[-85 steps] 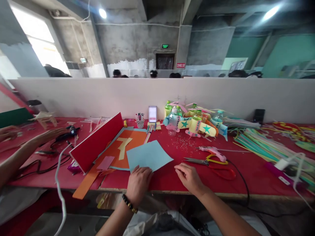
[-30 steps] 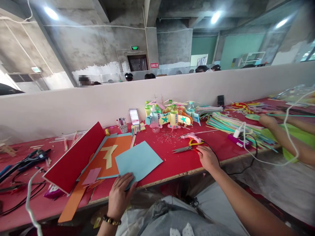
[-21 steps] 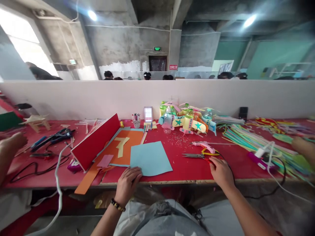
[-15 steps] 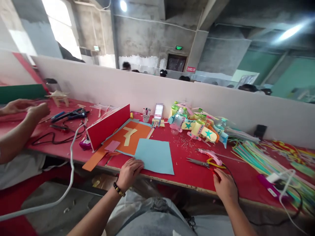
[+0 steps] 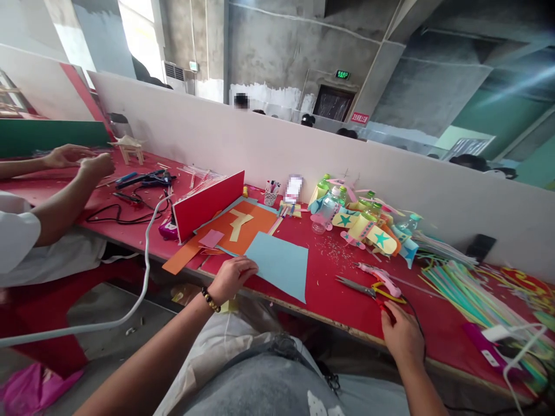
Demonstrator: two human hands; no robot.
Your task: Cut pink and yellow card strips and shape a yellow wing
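My left hand (image 5: 233, 279) is at the near left corner of a light blue sheet (image 5: 280, 263), its fingers pinched together on the edge. The sheet lies partly over an orange sheet (image 5: 258, 221), which carries pale yellow cut strips (image 5: 240, 225) and a pink piece (image 5: 211, 238). My right hand (image 5: 403, 330) is closed on the red handle of a pair of scissors (image 5: 359, 286), whose blades point left over the red table. Just behind the scissors lies a pink glue gun (image 5: 382, 276) with a dark cord.
Bottle-and-paper toy planes (image 5: 362, 222) stand at the back. A pen cup (image 5: 271, 198) and phone (image 5: 293, 189) are behind the sheets. Coloured strips (image 5: 459, 289) and a purple power strip (image 5: 488, 346) lie right. A red divider (image 5: 210, 203) separates a co-worker's hands (image 5: 82, 162) at left.
The view has shifted left, so things appear further right. The left hand's fingers have drawn together on the blue sheet's corner. My right hand has closed around the scissors' red handle.
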